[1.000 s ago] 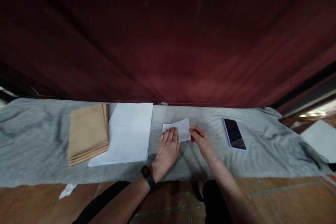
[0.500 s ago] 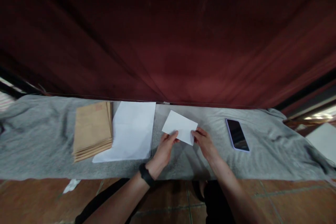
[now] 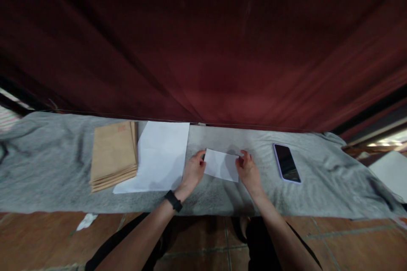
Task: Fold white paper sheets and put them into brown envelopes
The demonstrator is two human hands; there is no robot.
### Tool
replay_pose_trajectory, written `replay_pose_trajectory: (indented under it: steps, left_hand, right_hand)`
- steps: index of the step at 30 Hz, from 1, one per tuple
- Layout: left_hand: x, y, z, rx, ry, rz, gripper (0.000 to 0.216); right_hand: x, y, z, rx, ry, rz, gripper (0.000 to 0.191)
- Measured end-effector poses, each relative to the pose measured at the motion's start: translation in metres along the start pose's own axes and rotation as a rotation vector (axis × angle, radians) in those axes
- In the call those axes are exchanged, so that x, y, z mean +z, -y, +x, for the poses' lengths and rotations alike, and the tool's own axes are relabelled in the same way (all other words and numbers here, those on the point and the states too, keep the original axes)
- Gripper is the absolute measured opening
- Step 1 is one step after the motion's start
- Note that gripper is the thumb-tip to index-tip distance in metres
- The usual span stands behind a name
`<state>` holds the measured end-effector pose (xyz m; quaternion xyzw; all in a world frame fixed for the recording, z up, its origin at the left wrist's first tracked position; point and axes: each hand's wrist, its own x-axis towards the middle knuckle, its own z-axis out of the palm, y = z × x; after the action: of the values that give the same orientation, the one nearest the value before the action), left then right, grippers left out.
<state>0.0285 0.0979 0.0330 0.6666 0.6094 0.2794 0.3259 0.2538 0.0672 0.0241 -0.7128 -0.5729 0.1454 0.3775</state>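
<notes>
A small rectangular piece of white paper (image 3: 221, 165) is held between my hands, low over the grey cloth; whether it touches the cloth I cannot tell. My left hand (image 3: 193, 172), with a black band on the wrist, pinches its left edge between thumb and fingers. At the opposite short edge, my right hand (image 3: 249, 173) grips the paper the same way. Larger white sheets (image 3: 163, 156) lie flat just left of my left hand. Beside them, a stack of brown paper envelopes (image 3: 114, 148) partly covers their left side.
A phone in a lilac case (image 3: 287, 164) lies to the right of my right hand. The grey cloth (image 3: 333, 178) covers a long narrow surface against a dark red hanging sheet (image 3: 222, 72). A white scrap (image 3: 87, 222) lies on the tiled floor (image 3: 41, 237).
The white paper has been lowered and turned straighter, and looks narrower from here. My hands have shifted from its near edge to its two short ends, the left hand moving left.
</notes>
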Motion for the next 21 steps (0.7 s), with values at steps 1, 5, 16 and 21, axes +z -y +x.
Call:
replay_pose_trajectory:
  steps: [1,5,16,21]
  left_hand:
    - [0.000,-0.001,0.000,-0.004,0.008,0.022,0.051]
    - [-0.001,-0.006,-0.004,-0.010,0.018,0.085,0.048]
    - [-0.002,-0.014,-0.017,0.004,0.049,0.307,0.036]
    - [0.012,-0.024,-0.033,0.272,-0.036,0.444,0.034]
  right_hand:
    - [0.002,0.003,-0.003,-0.086,-0.015,-0.068,0.039]
    - [0.016,0.018,-0.017,-0.375,0.129,-0.129,0.044]
    - [0.034,0.027,-0.045,-0.524,0.258,-0.425,0.051]
    - [0.035,0.022,-0.043,-0.569,0.269,-0.455,0.052]
